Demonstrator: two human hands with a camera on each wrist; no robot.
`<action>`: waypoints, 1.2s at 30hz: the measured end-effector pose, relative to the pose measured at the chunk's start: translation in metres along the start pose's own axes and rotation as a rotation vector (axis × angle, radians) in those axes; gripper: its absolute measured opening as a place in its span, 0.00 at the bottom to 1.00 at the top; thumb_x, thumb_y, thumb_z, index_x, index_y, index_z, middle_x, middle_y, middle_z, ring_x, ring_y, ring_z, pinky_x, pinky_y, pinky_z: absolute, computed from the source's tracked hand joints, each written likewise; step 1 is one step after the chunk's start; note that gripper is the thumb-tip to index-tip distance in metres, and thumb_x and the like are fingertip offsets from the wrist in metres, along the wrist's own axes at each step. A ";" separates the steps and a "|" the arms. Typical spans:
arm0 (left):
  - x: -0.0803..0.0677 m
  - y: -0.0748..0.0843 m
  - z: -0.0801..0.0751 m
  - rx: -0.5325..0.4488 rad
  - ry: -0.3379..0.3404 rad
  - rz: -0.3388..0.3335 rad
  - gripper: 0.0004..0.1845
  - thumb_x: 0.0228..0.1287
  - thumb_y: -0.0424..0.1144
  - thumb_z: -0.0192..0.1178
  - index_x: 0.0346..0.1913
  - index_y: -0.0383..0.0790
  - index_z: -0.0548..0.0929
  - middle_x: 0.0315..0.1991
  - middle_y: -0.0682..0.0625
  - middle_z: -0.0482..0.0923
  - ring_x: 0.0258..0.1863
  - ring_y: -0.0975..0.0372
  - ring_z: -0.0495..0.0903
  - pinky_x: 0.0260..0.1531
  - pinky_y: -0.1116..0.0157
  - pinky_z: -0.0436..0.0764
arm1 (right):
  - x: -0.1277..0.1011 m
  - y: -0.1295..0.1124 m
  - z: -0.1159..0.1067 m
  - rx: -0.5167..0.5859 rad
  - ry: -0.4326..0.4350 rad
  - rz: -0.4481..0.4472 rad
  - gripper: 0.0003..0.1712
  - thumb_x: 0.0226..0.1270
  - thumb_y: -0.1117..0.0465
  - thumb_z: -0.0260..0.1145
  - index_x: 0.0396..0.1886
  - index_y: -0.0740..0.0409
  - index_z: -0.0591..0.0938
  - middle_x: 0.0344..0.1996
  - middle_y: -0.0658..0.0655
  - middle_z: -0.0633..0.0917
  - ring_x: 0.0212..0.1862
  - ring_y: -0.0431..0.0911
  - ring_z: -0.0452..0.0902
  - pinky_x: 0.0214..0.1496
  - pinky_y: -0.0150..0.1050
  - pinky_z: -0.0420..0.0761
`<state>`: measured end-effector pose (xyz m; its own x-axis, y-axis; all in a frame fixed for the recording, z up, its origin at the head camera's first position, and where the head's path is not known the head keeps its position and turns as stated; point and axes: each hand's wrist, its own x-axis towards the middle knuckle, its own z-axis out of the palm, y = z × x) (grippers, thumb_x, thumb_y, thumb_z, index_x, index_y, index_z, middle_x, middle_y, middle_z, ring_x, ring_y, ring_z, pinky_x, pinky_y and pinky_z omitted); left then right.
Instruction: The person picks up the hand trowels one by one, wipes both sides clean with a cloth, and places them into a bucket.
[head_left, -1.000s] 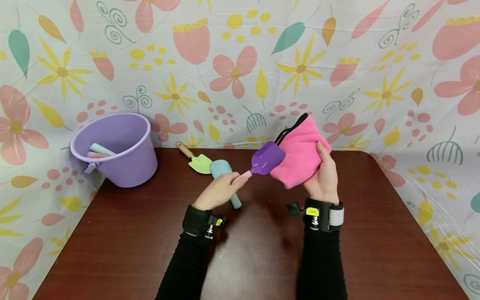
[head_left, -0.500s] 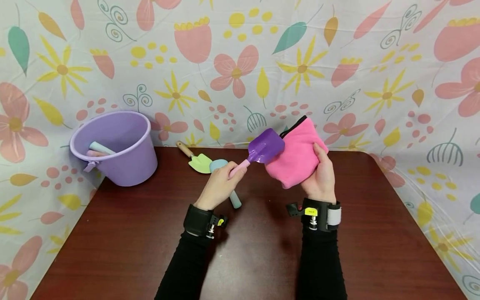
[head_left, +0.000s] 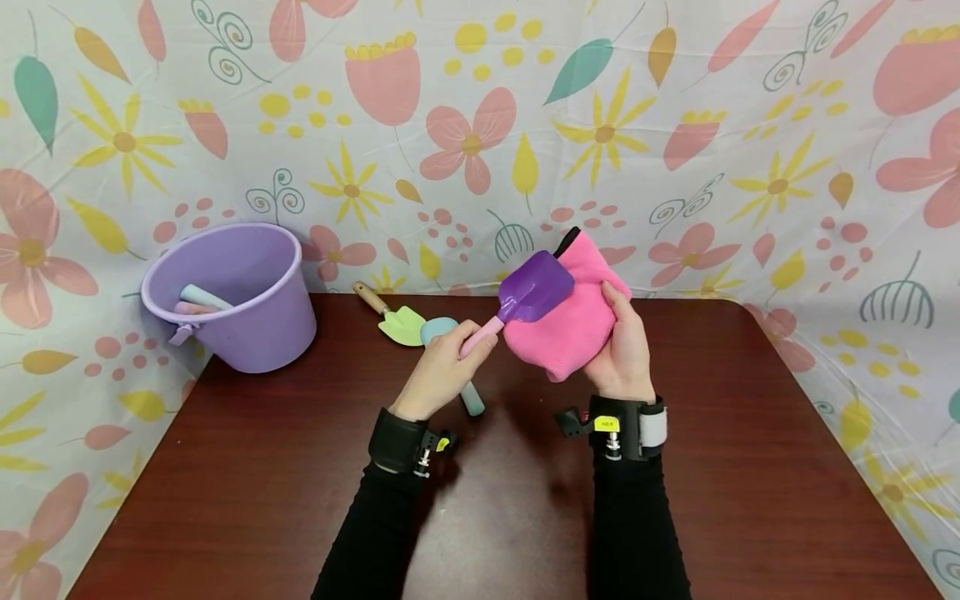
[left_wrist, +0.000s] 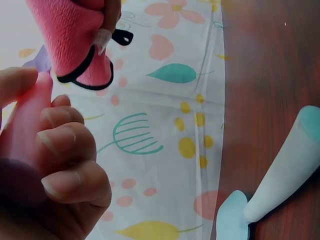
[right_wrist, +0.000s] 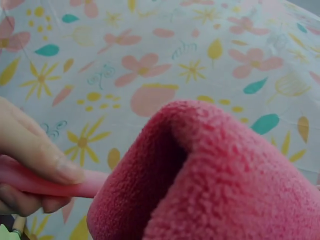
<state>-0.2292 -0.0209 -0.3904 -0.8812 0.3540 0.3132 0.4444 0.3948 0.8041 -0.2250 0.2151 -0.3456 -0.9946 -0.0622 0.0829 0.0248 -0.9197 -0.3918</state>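
A green trowel [head_left: 402,326] lies between a bucket [head_left: 264,335] and blue shovel [head_left: 437,329].

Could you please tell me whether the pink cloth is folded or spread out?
Folded: the right wrist view shows the pink cloth doubled over itself, with a hollow between its layers.

Reddish-brown desk [head_left: 750,467], things along its back left

A lilac bucket [head_left: 273,333] stands at the back left corner. To its right lies a light-green trowel [head_left: 402,326] with a wooden handle; just beside that, a pale-blue shovel [head_left: 472,400], partly hidden in the head view.
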 end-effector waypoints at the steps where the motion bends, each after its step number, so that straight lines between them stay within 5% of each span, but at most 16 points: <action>1: 0.000 -0.001 0.000 0.000 -0.012 0.001 0.12 0.71 0.53 0.56 0.37 0.49 0.76 0.21 0.53 0.65 0.20 0.62 0.64 0.22 0.64 0.64 | 0.000 -0.001 0.000 0.001 0.000 -0.007 0.11 0.78 0.62 0.51 0.54 0.62 0.70 0.48 0.57 0.76 0.49 0.51 0.73 0.53 0.41 0.72; 16: -0.001 -0.006 -0.004 0.032 -0.156 -0.020 0.16 0.72 0.55 0.53 0.30 0.50 0.75 0.18 0.58 0.59 0.19 0.66 0.60 0.23 0.66 0.61 | -0.007 -0.017 0.003 0.019 0.035 -0.134 0.09 0.77 0.65 0.52 0.52 0.64 0.71 0.47 0.57 0.77 0.47 0.50 0.73 0.50 0.40 0.73; 28: -0.002 -0.009 -0.005 0.199 -0.131 -0.038 0.15 0.70 0.56 0.54 0.29 0.53 0.76 0.18 0.58 0.62 0.19 0.66 0.66 0.22 0.66 0.65 | -0.013 -0.028 0.007 -0.009 0.054 -0.286 0.10 0.75 0.67 0.53 0.52 0.64 0.71 0.47 0.58 0.76 0.47 0.50 0.72 0.47 0.41 0.74; 36: -0.003 -0.008 -0.010 0.146 -0.081 -0.022 0.13 0.71 0.55 0.55 0.35 0.50 0.78 0.19 0.57 0.62 0.19 0.65 0.65 0.22 0.65 0.65 | -0.013 -0.029 0.005 -0.066 0.096 -0.347 0.14 0.74 0.67 0.55 0.56 0.64 0.71 0.51 0.57 0.76 0.50 0.49 0.72 0.52 0.41 0.74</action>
<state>-0.2319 -0.0337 -0.3922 -0.8776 0.4088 0.2502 0.4494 0.5202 0.7262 -0.2119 0.2405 -0.3311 -0.9476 0.2892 0.1361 -0.3196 -0.8524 -0.4138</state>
